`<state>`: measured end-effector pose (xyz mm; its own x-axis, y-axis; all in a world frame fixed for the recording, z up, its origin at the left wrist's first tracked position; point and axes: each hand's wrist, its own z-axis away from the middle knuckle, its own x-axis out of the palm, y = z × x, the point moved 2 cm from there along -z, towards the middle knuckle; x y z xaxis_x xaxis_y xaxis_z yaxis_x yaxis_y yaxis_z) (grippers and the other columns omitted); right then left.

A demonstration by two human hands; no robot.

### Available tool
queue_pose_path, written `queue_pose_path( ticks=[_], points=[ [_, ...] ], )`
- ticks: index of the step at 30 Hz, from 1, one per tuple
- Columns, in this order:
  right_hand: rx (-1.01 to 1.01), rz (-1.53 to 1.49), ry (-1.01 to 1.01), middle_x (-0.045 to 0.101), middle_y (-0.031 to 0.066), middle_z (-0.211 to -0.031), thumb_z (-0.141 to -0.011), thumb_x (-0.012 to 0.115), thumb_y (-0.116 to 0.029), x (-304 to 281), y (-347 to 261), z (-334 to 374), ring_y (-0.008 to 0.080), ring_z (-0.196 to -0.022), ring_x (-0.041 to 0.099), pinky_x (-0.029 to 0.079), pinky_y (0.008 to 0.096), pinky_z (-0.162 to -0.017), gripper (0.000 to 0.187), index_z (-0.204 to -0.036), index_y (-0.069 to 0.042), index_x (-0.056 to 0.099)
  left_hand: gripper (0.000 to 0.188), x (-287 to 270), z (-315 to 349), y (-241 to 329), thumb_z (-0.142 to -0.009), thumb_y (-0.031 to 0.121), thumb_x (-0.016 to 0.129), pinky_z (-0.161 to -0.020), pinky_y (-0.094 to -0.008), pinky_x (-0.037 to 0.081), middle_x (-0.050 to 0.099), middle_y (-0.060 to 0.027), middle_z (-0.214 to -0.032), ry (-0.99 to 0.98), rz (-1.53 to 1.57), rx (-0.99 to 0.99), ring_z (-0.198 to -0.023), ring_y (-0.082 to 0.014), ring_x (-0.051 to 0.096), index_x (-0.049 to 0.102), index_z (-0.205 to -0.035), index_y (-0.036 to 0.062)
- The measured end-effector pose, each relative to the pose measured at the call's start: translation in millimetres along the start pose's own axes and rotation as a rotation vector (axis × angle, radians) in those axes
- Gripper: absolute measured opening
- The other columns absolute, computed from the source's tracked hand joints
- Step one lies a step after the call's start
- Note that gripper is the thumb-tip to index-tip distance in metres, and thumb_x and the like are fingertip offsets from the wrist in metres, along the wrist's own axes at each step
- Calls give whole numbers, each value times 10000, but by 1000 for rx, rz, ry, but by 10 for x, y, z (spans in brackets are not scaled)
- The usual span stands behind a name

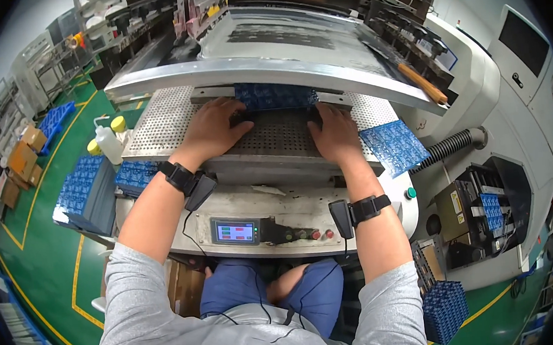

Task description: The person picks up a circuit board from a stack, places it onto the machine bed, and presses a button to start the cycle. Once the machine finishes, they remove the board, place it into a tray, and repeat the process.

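- Board (275,96) lay on the metal table (157,127) with holes, between the two hands. The frame (261,70) sat above and hid its back part.
- Left hand (212,127) was loosely open by the board's left side, thumb apart from the fingers.
- Right hand (337,131) was loosely open too, by the right side. I could not tell if the fingertips touched or pinched the board.
- To do this well, it seemed best to keep the board flat, move both sides together, and push softly. Fingers needed care near the frame's low edge.
- The near edge ran left to right, dipping a bit to the right, and faced the person. The part that showed was wider sideways, but I could not tell the whole board's long way.
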<state>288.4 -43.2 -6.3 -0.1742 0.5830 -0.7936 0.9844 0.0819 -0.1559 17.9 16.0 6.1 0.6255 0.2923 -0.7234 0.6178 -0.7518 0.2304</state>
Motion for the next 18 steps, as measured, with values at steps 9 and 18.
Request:
queue_pose_path(
  ticks=[9,18],
  points=[
    [-64,-20,98,649,188,-1207,-899,637,-259,-65,-72,64,394,-1177,548,406,454,-1049,409,-1241,-36,622,388,-42,11,35,-851,291,718,-847,-406,517,626,-141,-1141,-49,108,-66,-945,-318,639,650,-1174,87],
    [-108,-6,109,664,159,-1189,-891,656,-248,-87,-105,64,380,-1147,567,418,438,-1041,380,-1215,-51,648,424,-2,4,-25,-850,294,722,-895,-414,503,614,-149,-1183,-30,70,-48,-1033,-343,619,631,-1210,89]
  ],
)
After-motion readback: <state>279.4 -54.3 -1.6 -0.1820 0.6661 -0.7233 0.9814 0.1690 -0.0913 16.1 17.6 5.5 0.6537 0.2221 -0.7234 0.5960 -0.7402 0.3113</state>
